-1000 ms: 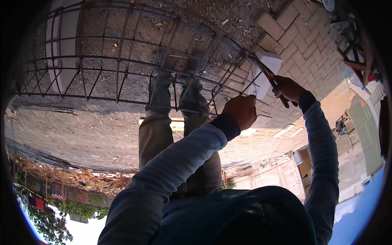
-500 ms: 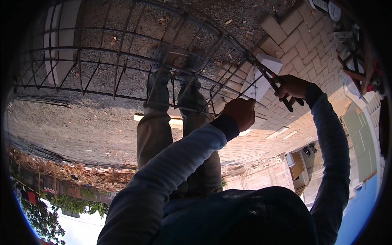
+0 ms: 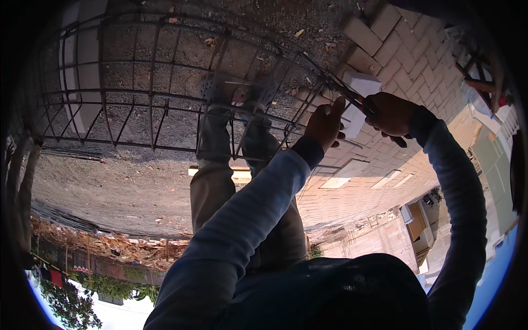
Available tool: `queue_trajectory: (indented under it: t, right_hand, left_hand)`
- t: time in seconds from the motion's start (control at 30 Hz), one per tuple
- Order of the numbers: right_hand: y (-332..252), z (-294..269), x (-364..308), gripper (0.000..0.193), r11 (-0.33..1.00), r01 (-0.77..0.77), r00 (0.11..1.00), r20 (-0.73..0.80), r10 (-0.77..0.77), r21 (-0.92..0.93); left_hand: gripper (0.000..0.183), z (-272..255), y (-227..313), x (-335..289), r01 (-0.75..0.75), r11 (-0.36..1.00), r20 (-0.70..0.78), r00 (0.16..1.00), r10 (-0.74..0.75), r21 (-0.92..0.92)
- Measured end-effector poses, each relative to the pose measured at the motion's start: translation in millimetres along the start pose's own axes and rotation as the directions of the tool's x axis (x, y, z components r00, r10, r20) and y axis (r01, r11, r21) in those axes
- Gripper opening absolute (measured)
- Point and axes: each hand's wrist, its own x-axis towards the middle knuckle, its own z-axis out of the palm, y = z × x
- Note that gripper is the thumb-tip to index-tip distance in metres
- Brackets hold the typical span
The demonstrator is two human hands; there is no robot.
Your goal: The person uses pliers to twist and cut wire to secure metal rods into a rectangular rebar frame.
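Observation:
A cage of dark reinforcing bars (image 3: 153,93) stretches from the far left to the middle, over my shoes and lower legs. At its right end my right hand (image 3: 389,113) is closed around the handles of pincers (image 3: 352,94). Their jaws are up against the bars, too dark to show whether they grip a wire. My left hand (image 3: 323,125) is beside the cage end, just left of the tool, thumb raised and fingers curled. Whatever those fingers may hold is hidden.
A pale block (image 3: 360,91) lies behind the pincers on brick paving (image 3: 407,60). Gravelly ground (image 3: 121,187) spreads beneath the cage. A pale slab (image 3: 82,71) lies at the left. Two limbs of what seems another person (image 3: 26,187) show at the left rim.
My left hand has moved up and away from the lower bars, nearer the tool. My right hand has closed farther around the pincers' handles. Limbs have appeared at the left rim.

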Motion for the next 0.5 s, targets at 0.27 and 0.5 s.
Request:
queue_trajectory:
  t: [0.27, 0.5]
  right_hand:
    - [11.9, 5.1, -1.1, 0.039, 0.998, 0.056, 0.996, 0.07, -0.056, 0.009]
    - [47.4, -7.9, 0.2, 0.038, 0.569, -0.1, 0.566, -0.517, -0.642, -0.816]
  left_hand:
    - [0.029, 30.5, 18.0, 39.5, 0.1, 0.846, 0.225, 0.974, 0.024, -0.524]
    - [0.017, 58.2, 45.7, 62.5, -0.014, 0.696, 0.033, 0.998, 0.054, -0.717]
